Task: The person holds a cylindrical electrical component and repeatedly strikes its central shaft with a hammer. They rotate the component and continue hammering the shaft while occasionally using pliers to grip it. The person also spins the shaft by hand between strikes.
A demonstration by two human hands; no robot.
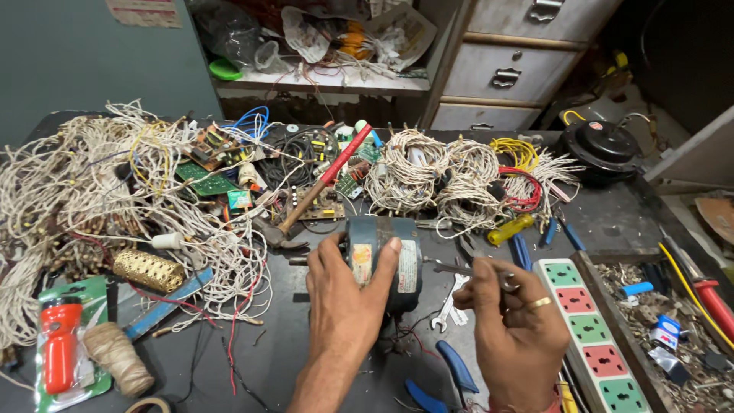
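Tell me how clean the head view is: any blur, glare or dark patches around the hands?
Head view: left hand on the small blue-grey electric motor is sharp and evenly lit; right hand with the thin metal tool looks slightly soft; no strong glare; the upper right corner falls into shadow; edges bend from the wide lens.

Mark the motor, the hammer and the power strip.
motor (407, 264): head view, on the grey casing right of the thumb.
hammer (310, 199): head view, on the wooden handle, mid-length.
power strip (579, 336): head view, on the white edge beside the coloured sockets.
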